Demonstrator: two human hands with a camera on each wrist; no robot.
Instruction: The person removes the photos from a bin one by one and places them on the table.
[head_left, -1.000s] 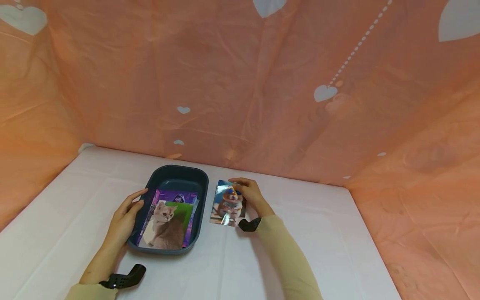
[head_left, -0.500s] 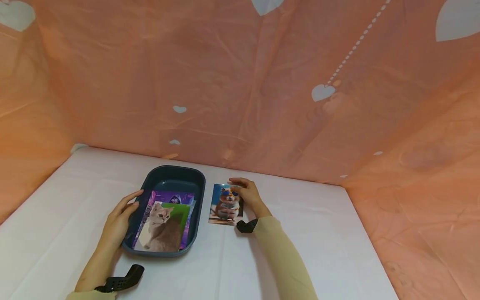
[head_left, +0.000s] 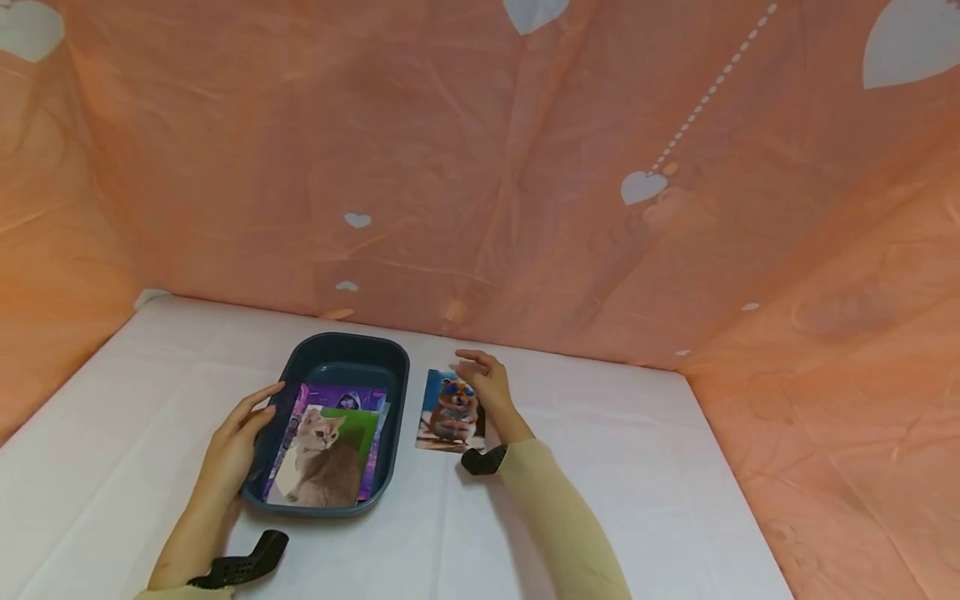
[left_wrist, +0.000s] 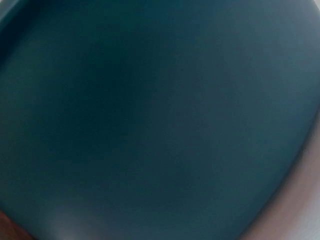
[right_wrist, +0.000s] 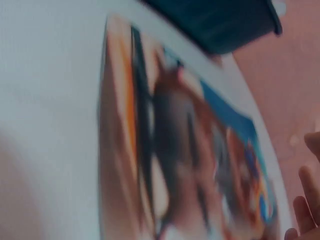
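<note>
In the head view a dark blue-grey plastic tray (head_left: 330,510) stands at left on the white table. My left hand (head_left: 234,442) holds its left rim, thumb and index finger on the edge; the other fingers are hidden. A cat picture card (head_left: 322,467) lies in the tray on top of purple cards (head_left: 352,395). To the tray's right, a glossy card with a hamster in sunglasses (head_left: 450,412) lies on the table. My right hand (head_left: 491,392) is over its right edge, fingers loosely extended. In the right wrist view, my fingers (right_wrist: 310,192) appear apart from the card's surface.
The white-covered table (head_left: 600,467) carries tray and card. An orange cloth (head_left: 465,167) with white hearts hangs behind and at both sides. Black camera mounts (head_left: 243,562) sit on both wrists. The tray wall (left_wrist: 150,125) fills the left wrist view.
The hamster card has settled flat, its glare gone. My right hand has lifted slightly from its upper right corner. My left hand stays at the tray; the whole view shifted slightly.
</note>
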